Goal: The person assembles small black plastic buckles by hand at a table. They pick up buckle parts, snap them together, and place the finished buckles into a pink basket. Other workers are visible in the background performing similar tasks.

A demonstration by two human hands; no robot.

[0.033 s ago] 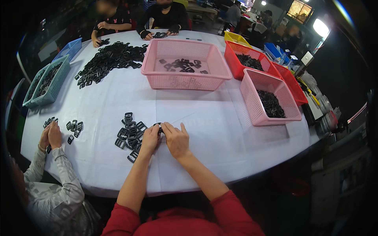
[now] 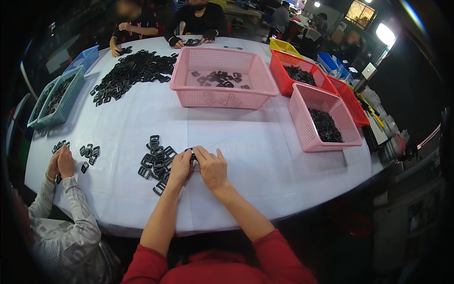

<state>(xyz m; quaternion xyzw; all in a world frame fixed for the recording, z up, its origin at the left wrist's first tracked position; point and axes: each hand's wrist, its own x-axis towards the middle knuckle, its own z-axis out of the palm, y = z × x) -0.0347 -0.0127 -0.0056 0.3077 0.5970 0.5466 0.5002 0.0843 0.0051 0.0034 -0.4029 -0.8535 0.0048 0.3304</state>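
The black buckle (image 2: 192, 152) is being gripped between the left hand (image 2: 179, 168) and right hand (image 2: 213, 170), both curling nearly closed, over a white table (image 2: 265, 177) with a lamp (image 2: 385, 34) shining far beyond, all staying as earlier, the near edge (image 2: 292, 211) curving below them and room stretching rightward toward a pink basket (image 2: 331, 147).

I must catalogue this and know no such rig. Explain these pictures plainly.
No machine here: a person works bare-handed, filmed by a wide fisheye camera worn on the head, looking down. The left hand and right hand hold a small black piece between their fingers. Just left of them lies a loose pile of black buckles. Farther across the white-covered table are a bigger black heap and a pink basket with black pieces inside. A co-worker's hands show at far left.
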